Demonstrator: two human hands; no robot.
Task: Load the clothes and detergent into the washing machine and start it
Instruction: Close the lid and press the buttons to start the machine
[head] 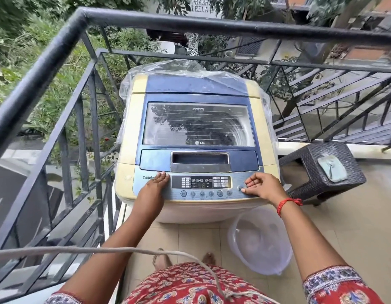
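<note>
A cream and blue top-loading washing machine (196,137) stands in front of me with its glass lid (199,123) closed; the drum shows dimly through it. My left hand (154,186) lies flat with straight fingers on the left part of the control panel (201,185). My right hand (263,186) has its fingers curled, and its thumb tip presses a round button (240,189) at the panel's right end. The display is lit. No clothes or detergent are visible outside the machine.
A dark metal railing (58,119) closes the balcony on the left and behind the machine. A dark woven stool (326,172) with a folded cloth stands at the right. A translucent plastic tub (260,242) sits on the tiled floor. A rope (102,250) crosses near my waist.
</note>
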